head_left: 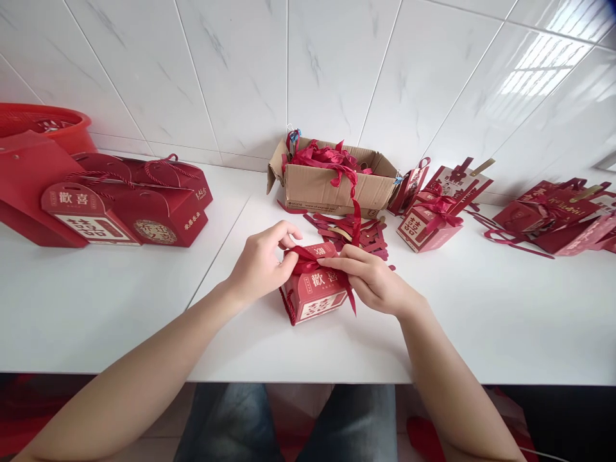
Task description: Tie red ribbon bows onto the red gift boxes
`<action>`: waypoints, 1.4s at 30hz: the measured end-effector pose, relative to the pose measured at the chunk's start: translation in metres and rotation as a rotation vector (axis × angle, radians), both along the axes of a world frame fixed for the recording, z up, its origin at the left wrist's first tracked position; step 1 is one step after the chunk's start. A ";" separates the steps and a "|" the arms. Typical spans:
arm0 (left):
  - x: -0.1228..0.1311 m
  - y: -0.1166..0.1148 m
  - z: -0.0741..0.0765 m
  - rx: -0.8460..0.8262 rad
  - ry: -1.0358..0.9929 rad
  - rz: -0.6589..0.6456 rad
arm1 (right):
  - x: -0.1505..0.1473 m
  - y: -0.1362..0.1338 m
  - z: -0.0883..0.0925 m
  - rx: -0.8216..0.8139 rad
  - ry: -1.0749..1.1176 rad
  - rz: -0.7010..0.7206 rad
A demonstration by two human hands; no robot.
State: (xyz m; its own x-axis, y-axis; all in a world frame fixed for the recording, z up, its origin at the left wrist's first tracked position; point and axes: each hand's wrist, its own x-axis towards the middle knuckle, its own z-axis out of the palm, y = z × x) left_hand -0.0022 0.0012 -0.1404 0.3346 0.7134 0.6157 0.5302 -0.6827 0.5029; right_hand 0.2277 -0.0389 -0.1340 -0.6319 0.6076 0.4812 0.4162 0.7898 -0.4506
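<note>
1. The red gift box (325, 289) sits upright on the white counter (240, 346), straight in front of me and between my hands, with its printed side towards me.
2. My left hand (264, 260) is curled nearly closed at the box's left top edge; thumb and fingers appear to pinch the red ribbon (306, 262) lying across the top.
3. My right hand (370, 276) is partly curled, its index finger stretched to the ribbon's gathered middle. The thumb is hidden, so I cannot tell whether it grips anything.
4. I judge that I am shaping the bow. To do it well, I should pin the middle with one fingertip while drawing the loops out evenly, as a lopsided pull could slacken the knot.
5. Light tension suits this satin-looking ribbon; a hard tug might dent the card top.
6. One tail hangs down the box's right side; I would lay it flat, untwisted.
7. The twisted red cord (289, 307) at the left side should stay clear of the loops.
8. A ribbon strand trails from the cardboard carton (332, 189) towards my right hand; I should avoid snagging it.
9. The bow-topped box (416, 228) beyond my right hand makes a handy comparison.
</note>
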 end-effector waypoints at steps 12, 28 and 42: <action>0.007 0.003 0.001 -0.246 -0.207 -0.028 | -0.007 0.004 -0.007 -0.584 0.597 -0.113; 0.012 0.000 0.001 -0.608 -0.233 -0.181 | -0.013 0.001 -0.001 -0.739 0.628 -0.170; 0.014 0.001 -0.004 -0.602 -0.254 -0.173 | -0.017 -0.002 -0.002 -0.595 0.369 -0.302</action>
State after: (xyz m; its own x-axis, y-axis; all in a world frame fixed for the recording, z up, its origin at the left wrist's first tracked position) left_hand 0.0122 0.0022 -0.1447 0.3720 0.9059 0.2025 0.2532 -0.3089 0.9168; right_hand 0.2110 -0.0406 -0.1358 -0.2589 0.9515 0.1660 0.3153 0.2457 -0.9166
